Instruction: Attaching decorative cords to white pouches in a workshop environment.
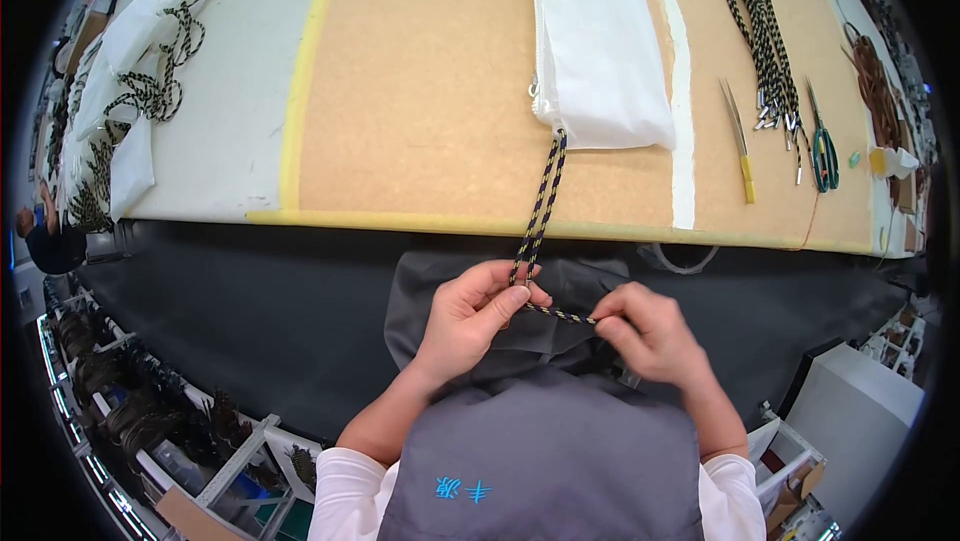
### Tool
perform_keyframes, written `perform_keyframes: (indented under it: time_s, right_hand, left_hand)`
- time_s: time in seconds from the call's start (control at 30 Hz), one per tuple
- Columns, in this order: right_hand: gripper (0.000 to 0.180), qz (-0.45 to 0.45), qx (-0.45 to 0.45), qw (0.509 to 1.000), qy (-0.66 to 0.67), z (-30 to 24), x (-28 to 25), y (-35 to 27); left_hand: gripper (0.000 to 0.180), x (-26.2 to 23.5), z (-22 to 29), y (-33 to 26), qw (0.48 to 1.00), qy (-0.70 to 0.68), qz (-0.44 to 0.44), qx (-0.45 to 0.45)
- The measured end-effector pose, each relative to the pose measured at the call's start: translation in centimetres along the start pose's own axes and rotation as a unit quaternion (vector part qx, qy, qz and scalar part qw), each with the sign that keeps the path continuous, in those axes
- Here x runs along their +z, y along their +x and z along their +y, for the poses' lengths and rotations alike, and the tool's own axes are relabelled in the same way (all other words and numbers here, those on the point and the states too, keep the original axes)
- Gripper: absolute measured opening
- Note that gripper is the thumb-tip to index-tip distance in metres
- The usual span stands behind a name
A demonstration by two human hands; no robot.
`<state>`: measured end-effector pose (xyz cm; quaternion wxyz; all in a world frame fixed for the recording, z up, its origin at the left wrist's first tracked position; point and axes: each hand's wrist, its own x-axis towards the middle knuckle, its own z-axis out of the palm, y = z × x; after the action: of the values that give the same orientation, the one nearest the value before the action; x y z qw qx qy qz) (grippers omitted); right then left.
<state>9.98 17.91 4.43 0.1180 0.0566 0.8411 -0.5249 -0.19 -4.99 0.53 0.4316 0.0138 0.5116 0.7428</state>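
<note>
A black cord with yellow flecks (546, 203) runs doubled from the lower corner of a flat white zippered pouch (603, 56) on the table. The two strands hang over the table's front edge toward me. My left hand (483, 303) pinches them between thumb and fingers just below that edge. Close by on the right, my right hand (650, 331) is closed on the cord's other part, which stretches sideways between both hands. The cord's tip is hidden in the right fingers.
Yellow-handled tweezers (742, 156), green-handled scissors (822, 146) and a bundle of black patterned cords (765, 51) lie at the table's right. More cords (150, 91) rest on white material at the left. The taped table edge (450, 225) crosses before me. Another person (52, 241) is far left.
</note>
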Motion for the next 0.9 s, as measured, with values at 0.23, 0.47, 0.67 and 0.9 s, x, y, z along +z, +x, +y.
perform_keyframes:
  time_s: [0.23, 0.47, 0.67, 0.9]
  right_hand:
    - [0.012, 0.124, -0.228, 0.899, -0.352, -7.1, -9.3, 7.8]
    - [0.016, 0.294, -0.148, 0.937, -0.112, -6.9, -5.5, 10.6]
    - [0.023, 0.026, 0.139, 0.989, -0.037, -5.1, -1.9, 4.7]
    - [0.026, 0.043, 0.122, 0.967, 0.219, -3.4, 2.8, 6.1]
  left_hand:
    - [0.027, -1.2, 0.0, 0.0, 1.000, -0.015, -0.011, -0.007]
    - [0.027, -0.6, -0.8, 0.2, 0.999, -0.036, -0.003, -0.024]
    - [0.025, -0.8, -0.4, 0.0, 0.997, -0.064, -0.014, -0.042]
    - [0.024, -0.5, 0.0, 0.4, 0.997, -0.064, -0.036, -0.038]
